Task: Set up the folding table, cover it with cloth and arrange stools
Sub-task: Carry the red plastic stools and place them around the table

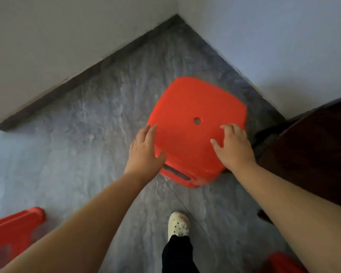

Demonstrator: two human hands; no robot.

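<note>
A red plastic stool [191, 107] with a small round hole in its seat stands on the grey floor in the corner of the room. My left hand [144, 148] lies against the seat's left edge, thumb on top and fingers spread. Resting flat on the near right part of the seat is my right hand [232, 146], fingers apart. Neither hand visibly closes around the stool. A second red stool [14, 231] shows at the lower left, and part of a third red stool [280, 263] at the bottom right.
Two pale walls with a dark skirting [87, 73] meet behind the stool. A dark brown piece of furniture [313, 150] stands close on the right. My foot in a white clog [178, 223] is on the floor below the stool.
</note>
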